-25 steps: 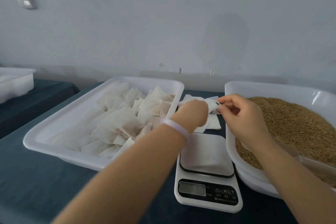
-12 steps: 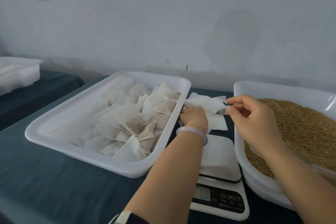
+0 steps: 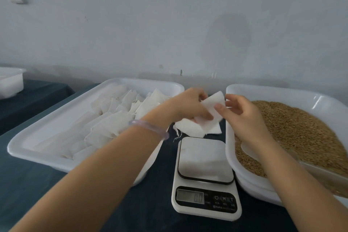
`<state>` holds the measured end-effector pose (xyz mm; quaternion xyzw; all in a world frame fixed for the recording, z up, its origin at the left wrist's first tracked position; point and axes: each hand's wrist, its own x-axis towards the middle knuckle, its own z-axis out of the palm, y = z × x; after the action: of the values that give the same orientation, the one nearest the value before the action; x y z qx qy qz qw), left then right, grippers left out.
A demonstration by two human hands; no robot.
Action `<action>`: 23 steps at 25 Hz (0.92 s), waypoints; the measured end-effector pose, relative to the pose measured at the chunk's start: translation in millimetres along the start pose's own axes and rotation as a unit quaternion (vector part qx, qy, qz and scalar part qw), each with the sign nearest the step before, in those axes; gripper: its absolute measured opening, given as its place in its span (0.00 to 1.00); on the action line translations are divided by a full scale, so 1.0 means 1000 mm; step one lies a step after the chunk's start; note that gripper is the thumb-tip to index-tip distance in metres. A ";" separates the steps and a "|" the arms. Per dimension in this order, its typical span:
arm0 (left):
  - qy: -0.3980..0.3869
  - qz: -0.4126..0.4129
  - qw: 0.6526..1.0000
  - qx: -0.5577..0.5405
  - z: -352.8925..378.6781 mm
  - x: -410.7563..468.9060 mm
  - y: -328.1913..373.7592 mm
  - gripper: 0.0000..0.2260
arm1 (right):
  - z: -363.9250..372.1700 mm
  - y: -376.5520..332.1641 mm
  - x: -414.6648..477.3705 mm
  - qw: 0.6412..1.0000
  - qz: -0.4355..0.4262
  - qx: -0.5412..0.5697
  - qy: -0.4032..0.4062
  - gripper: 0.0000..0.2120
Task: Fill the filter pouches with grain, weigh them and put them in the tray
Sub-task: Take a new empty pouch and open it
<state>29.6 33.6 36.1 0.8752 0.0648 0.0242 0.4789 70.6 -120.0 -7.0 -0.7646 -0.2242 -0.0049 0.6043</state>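
Evidently light and limp, the pouch, pinched at opposite edges by the left hand and right hand, wants gentle grips at its mouth.

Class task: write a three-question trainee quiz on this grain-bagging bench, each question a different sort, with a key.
1. True or false: a pouch lies on the scale.
2. What does the left hand grip? A a spoon; B an empty pouch; C a cup.
3. Fill in: the tub of grain stands to the ___ of the scale.
Key: 1 false; 2 B; 3 right.
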 end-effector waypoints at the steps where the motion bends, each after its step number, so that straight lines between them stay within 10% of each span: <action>1: -0.029 -0.005 0.999 -0.024 -0.001 -0.010 -0.004 0.18 | 0.000 -0.001 -0.001 1.000 0.008 0.008 -0.014 0.19; 6: -0.056 -0.018 0.974 -0.218 0.000 -0.021 -0.022 0.21 | -0.005 0.000 0.001 0.999 0.013 0.018 0.022 0.06; 12: -0.020 -0.069 0.850 -0.522 -0.003 -0.015 -0.036 0.02 | -0.006 -0.003 0.002 0.997 0.023 0.064 0.027 0.06; 18: 0.132 0.026 0.967 -0.218 0.003 -0.019 -0.034 0.08 | -0.006 -0.007 -0.004 0.998 -0.047 0.030 -0.009 0.14; 23: 0.058 0.039 0.990 -0.123 0.006 -0.026 -0.032 0.13 | -0.004 -0.009 -0.014 0.981 -0.163 -0.070 -0.083 0.16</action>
<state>1.2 41.7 6.3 0.8086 0.0546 0.1011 0.5770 56.3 -126.8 -1.7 -0.7557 -0.3946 -0.0558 0.5197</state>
